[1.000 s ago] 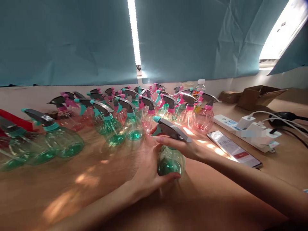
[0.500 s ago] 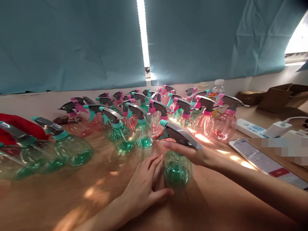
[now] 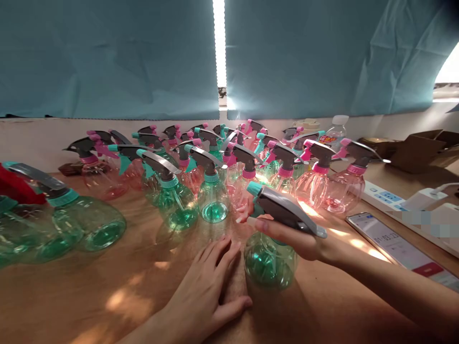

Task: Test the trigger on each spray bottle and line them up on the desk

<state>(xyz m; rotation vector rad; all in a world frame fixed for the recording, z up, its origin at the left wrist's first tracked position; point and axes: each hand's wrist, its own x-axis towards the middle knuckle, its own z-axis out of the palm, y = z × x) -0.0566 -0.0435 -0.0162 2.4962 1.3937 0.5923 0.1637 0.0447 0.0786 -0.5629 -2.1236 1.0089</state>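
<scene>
A green see-through spray bottle [image 3: 270, 265] with a grey and teal trigger head stands in front of me, slightly tilted. My right hand [image 3: 287, 231] is closed round its neck, just under the spray head, with the thumb along the near side. My left hand [image 3: 206, 282] lies on the wooden table [image 3: 150, 310] to the left of that bottle, fingers outstretched and holding nothing. Beyond the hands stand another green spray bottle [image 3: 213, 198] and a pink spray bottle [image 3: 313, 186], among several more of both colours.
More green spray bottles [image 3: 93, 222] stand at the left, near a red cloth [image 3: 17, 186]. A phone [image 3: 398, 248] lies at the right, beside a white power strip [image 3: 385, 198]. Behind these are a cardboard box [image 3: 419, 150] and a clear bottle with a white cap [image 3: 337, 131].
The view has shifted nearer and slightly down. My right hand keeps its hold on the bottle's neck. My left hand stays spread on the table, its fingertips a little farther from the bottle.
</scene>
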